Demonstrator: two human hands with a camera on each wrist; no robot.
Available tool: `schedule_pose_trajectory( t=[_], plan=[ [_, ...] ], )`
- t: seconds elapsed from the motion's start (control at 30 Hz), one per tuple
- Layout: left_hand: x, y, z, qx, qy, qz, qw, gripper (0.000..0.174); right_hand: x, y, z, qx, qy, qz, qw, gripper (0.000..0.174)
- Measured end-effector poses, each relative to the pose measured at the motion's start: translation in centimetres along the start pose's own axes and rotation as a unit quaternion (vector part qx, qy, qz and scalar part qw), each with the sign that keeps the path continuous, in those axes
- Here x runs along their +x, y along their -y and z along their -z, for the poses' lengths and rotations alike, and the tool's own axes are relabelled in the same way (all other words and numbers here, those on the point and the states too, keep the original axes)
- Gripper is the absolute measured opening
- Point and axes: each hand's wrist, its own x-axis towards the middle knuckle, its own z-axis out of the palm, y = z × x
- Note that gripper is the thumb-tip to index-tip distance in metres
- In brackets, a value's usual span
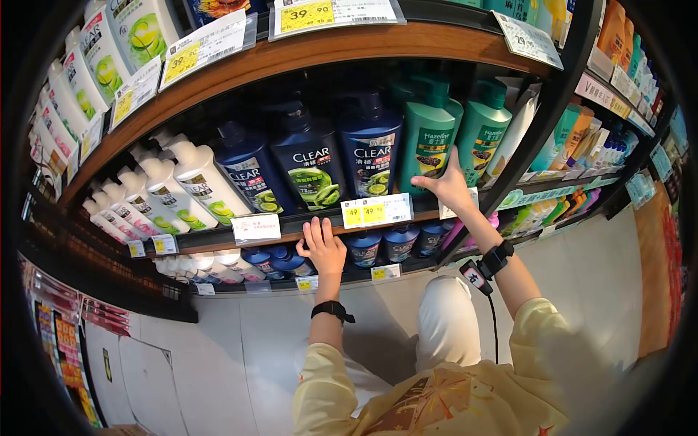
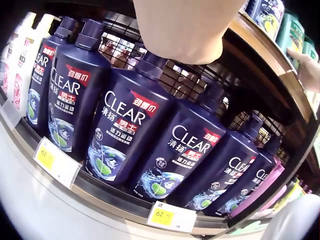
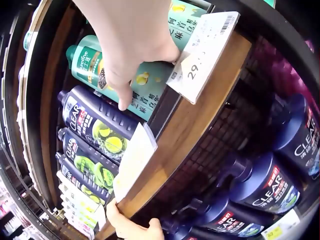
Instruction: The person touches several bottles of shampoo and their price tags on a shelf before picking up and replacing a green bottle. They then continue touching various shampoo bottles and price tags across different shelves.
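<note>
My left hand rests its fingertips on the wooden shelf edge below the dark blue CLEAR bottles, beside a yellow price tag. At the front of the green Hazeline bottles, my right hand has its thumb and fingers spread over the lower part of the left green bottle. The right wrist view shows that hand from above, thumb against a green bottle; the exact grip is partly hidden. A second green bottle stands to the right.
White pump bottles line the shelf at left. More blue CLEAR bottles fill the shelf below. An upper shelf edge with price tags curves overhead. A dark upright post divides the racks, and grey tiled floor lies beneath.
</note>
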Motion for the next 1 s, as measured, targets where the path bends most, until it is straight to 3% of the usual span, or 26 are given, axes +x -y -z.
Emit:
schedule_pose_trajectory(
  t=[0.5,0.6,0.7,0.73,0.83,0.93,1.0],
  plan=[
    [0.0,-0.5,-0.4,-0.006,-0.003,0.024,1.0,0.061,-0.2,0.5,-0.3,0.043,0.036,-0.022,0.998,0.083],
    [0.1,-0.2,0.2,-0.004,0.014,0.015,1.0,0.061,-0.7,-0.7,-0.5,0.068,0.006,0.027,0.997,0.077],
    [0.1,-0.1,0.7,-0.01,0.037,0.014,0.999,0.06,-2.7,-0.2,1.3,-0.017,-0.102,0.092,0.99,0.066],
    [0.0,0.0,0.6,-0.011,0.037,0.014,0.999,0.06,-3.7,0.6,2.0,-0.068,-0.132,0.064,0.987,0.057],
    [0.0,-0.3,0.1,-0.011,0.018,0.021,1.0,0.06,-4.1,0.2,2.9,-0.169,-0.202,0.1,0.959,0.068],
    [0.0,-0.4,0.2,-0.017,0.02,0.022,0.999,0.06,-3.2,0.3,2.3,-0.176,-0.235,0.1,0.951,0.079],
    [0.0,-0.2,0.4,-0.018,0.023,0.016,0.999,0.06,-1.7,0.3,2.3,-0.121,-0.263,0.046,0.956,0.084]
  ],
)
